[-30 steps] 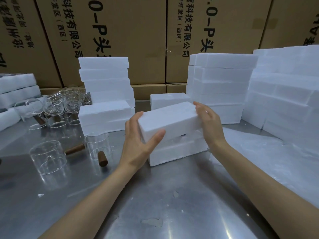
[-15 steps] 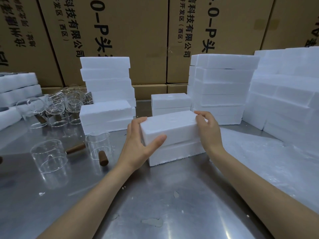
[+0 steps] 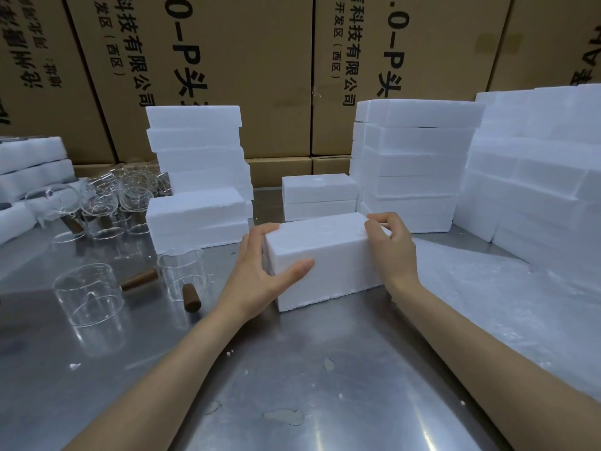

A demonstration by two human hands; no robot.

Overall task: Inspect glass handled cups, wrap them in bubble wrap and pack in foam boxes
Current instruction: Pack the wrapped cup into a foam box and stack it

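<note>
A white foam box [image 3: 325, 255], lid seated on its base, stands on the steel table [image 3: 292, 369] in the middle. My left hand [image 3: 263, 271] grips its left end, thumb across the front face. My right hand [image 3: 390, 245] holds its right end, fingers curled over the top edge. Two clear glass cups with brown wooden handles, one [image 3: 87, 294] nearer the left and one [image 3: 183, 275] beside it, stand to the left of the box. What is inside the box is hidden.
Stacks of foam boxes rise at back left [image 3: 198, 164], back middle [image 3: 318, 196], back right [image 3: 413, 164] and far right [image 3: 536, 177]. Several more glass cups [image 3: 97, 206] cluster at the left. Cardboard cartons [image 3: 260, 60] form the back wall. A bubble-wrap sheet [image 3: 487, 304] lies at right.
Both hands have lowered the foam lid, tilted and raised a second ago, down onto the base; the two halves now sit together as one closed box.
</note>
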